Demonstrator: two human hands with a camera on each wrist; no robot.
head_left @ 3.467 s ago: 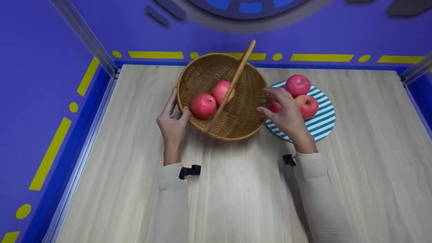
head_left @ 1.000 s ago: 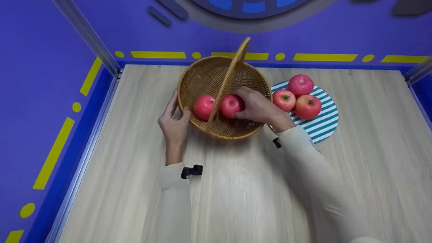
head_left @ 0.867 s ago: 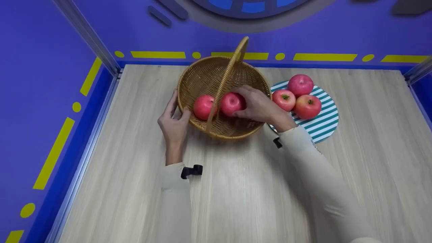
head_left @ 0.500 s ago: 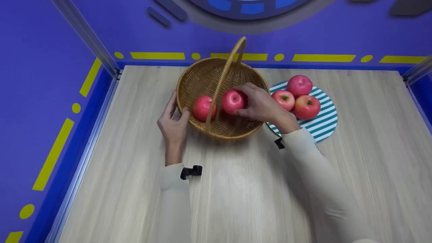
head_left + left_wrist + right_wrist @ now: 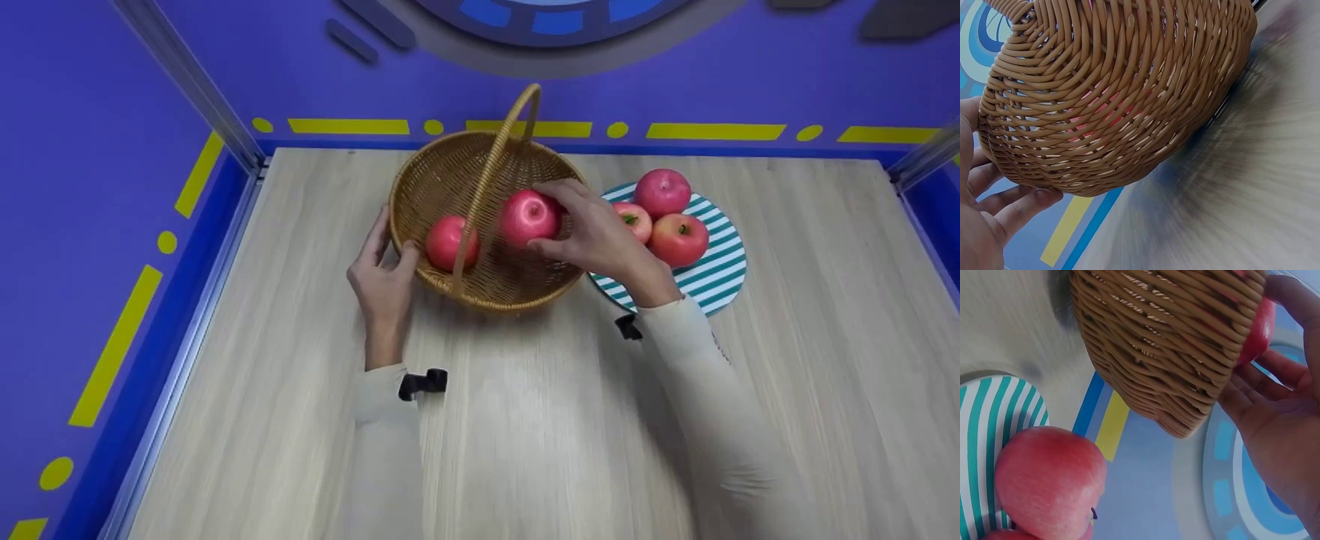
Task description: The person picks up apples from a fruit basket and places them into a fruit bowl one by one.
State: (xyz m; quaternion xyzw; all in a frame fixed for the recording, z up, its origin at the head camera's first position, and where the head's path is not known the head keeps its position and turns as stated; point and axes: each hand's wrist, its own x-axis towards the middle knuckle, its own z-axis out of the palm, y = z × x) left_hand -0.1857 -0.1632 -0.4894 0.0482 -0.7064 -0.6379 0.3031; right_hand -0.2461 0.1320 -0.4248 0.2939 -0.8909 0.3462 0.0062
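A round wicker basket (image 5: pixel 517 289) with an arched handle (image 5: pixel 491 169) stands near the back wall. At its left rim my left hand (image 5: pixel 384 281) grips the edge, thumb on the inside; the left wrist view shows that hand (image 5: pixel 985 208) beside the woven wall (image 5: pixel 1117 112). My right hand (image 5: pixel 600 240) reaches over the right rim and holds a red apple (image 5: pixel 529 219) between thumb and fingers, right of the handle. Another red apple (image 5: pixel 445 244) lies in the basket's left side, partly behind the handle. In the right wrist view the held apple (image 5: pixel 1260 332) shows past the rim.
Right of the basket is a round plate (image 5: pixel 724 274) with teal and white stripes. It bears three apples, a dark pink one (image 5: pixel 662 193), a red-yellow one (image 5: pixel 679 240) and one (image 5: pixel 636 221) partly hidden by my right hand. Blue-purple panels (image 5: pixel 360 90) bound the table's back and left.
My right hand went from the basket's right rim to an apple inside, took hold of it and shifted it up and right. The handle leans further left. My left hand stayed on the rim.
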